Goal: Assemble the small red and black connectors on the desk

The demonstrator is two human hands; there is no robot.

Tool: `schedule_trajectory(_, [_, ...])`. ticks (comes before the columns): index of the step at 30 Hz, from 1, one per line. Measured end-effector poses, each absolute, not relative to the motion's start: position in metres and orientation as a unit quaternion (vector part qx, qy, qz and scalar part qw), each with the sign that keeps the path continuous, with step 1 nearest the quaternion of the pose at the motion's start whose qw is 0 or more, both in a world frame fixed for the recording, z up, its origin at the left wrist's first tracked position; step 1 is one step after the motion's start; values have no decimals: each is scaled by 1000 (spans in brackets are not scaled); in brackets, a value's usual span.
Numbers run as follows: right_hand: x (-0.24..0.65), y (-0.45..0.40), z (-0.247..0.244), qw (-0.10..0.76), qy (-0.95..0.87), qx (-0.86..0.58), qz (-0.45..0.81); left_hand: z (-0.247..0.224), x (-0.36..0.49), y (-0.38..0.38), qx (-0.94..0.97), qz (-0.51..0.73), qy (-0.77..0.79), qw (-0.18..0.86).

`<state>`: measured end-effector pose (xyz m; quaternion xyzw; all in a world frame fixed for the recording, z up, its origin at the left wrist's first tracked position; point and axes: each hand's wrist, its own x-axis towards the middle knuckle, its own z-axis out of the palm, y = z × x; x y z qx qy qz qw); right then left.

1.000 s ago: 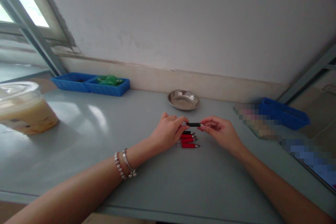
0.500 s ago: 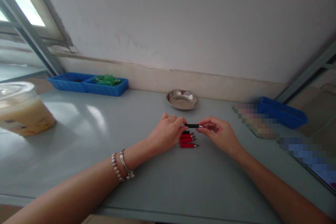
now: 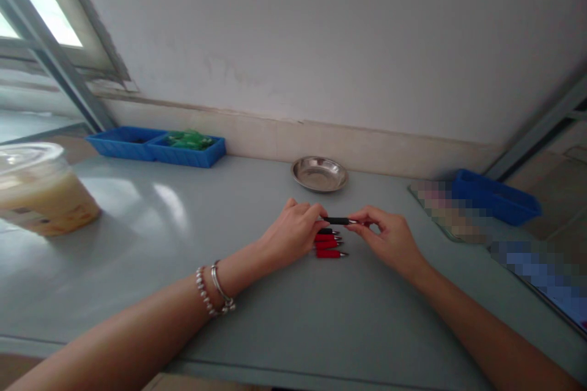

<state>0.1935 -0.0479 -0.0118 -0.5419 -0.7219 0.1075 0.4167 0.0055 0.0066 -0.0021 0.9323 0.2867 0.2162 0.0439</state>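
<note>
A pen with a black grip lies level between my two hands, its silver tip pointing right. My left hand is closed around the pen's left part, hiding that end. With thumb and fingertips, my right hand pinches the pen at its tip. Just below, on the table, several pens lie side by side, tips to the right: one with a black grip and others with red grips, the nearest being a red pen. My left hand covers their left ends.
A round steel dish stands by the wall. Blue trays at the back left hold green pieces. A lidded plastic cup is at left. On the right are another blue bin and two blurred flat objects on the grey table.
Almost nothing differs: my right hand has shifted very slightly right at the pen's tip, and the camera view has moved a little. The row of pens lies as before.
</note>
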Motion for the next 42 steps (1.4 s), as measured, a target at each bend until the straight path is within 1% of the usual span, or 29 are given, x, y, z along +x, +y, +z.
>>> schedule_trajectory(12, [195,-49,-7,386,-729,-558,85,-1,6,4,930,213,297,35])
schedule_trajectory(17, [197,-49,-7,386,-736,-550,79,2,7,4,925,219,303,73])
schedule_trajectory(22, [199,-48,-8,384,-744,-539,88,9,7,2,912,200,322,160])
schedule_trajectory(25, [200,-48,-9,380,-746,-539,90,11,7,2,907,198,329,176])
schedule_trajectory(29, [198,-48,-8,371,-744,-547,98,7,7,4,908,212,325,158])
schedule_trajectory(36, [198,-46,-9,359,-731,-566,125,-2,6,8,925,235,291,71])
schedule_trajectory(39, [200,-45,-10,375,-729,-560,119,-2,6,7,925,232,293,60])
schedule_trajectory(42, [200,-45,-9,367,-736,-558,114,0,6,6,927,226,296,56])
